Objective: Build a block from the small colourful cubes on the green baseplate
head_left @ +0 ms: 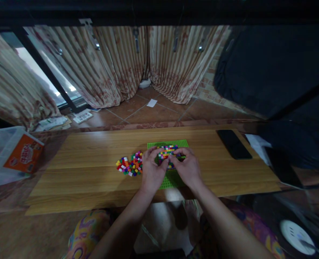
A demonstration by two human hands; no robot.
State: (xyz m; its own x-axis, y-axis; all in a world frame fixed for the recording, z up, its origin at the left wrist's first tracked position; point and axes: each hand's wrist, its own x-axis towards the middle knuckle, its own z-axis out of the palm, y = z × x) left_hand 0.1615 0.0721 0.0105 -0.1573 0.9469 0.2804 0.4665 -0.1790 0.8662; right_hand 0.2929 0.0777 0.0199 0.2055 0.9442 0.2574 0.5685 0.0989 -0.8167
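A green baseplate lies on the wooden table, with a patch of small multicoloured bricks built on it. My left hand and my right hand rest on the plate side by side. Both have their fingers bent, with the tips pressed against the near edge of the built bricks. Whether either hand pinches a loose brick is hidden by the fingers. A loose heap of small coloured bricks sits on the table just left of my left hand.
A black phone lies at the table's right rear. A clear plastic bag with an orange box sits beyond the left end. Striped curtains and tiled floor are behind the table. A white round object lies lower right.
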